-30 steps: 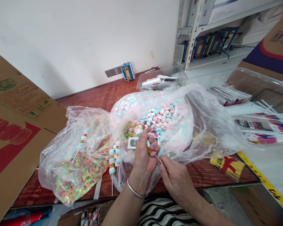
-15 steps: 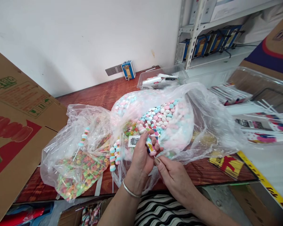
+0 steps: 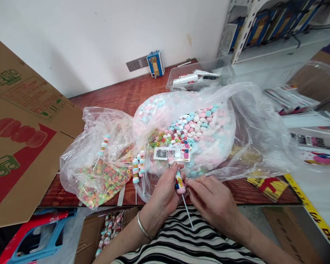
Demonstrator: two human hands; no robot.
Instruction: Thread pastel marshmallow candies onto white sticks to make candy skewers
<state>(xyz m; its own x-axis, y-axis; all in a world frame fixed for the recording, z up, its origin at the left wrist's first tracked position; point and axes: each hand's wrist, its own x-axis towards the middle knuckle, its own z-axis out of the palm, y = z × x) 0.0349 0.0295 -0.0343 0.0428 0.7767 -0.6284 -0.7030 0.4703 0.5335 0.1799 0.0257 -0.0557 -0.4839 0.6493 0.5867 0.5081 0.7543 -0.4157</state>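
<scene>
My left hand (image 3: pixel 162 192) and my right hand (image 3: pixel 211 200) meet at the near edge of the wooden table (image 3: pixel 126 99). Both are closed on a candy skewer (image 3: pixel 179 184), a white stick threaded with pink and blue sweets. The left fingers pinch its sweets and the right fingertips press against them from the right. The bare stick end points down toward my striped top. Just beyond lies a clear bag of pastel pink, white and blue candies (image 3: pixel 198 128) with a printed label card (image 3: pixel 172 154) on it.
A second clear bag (image 3: pixel 104 172) holds coloured candy rings, with finished skewers (image 3: pixel 137 170) beside it. A big cardboard box (image 3: pixel 22 128) stands at left. A clear tray (image 3: pixel 198 75) with pens sits at the back. A carton with skewers (image 3: pixel 107 231) is below the table.
Both hands drew back from the bag toward my body with the skewer. The label card that the left hand held now lies on the bag. The camera tilted down.
</scene>
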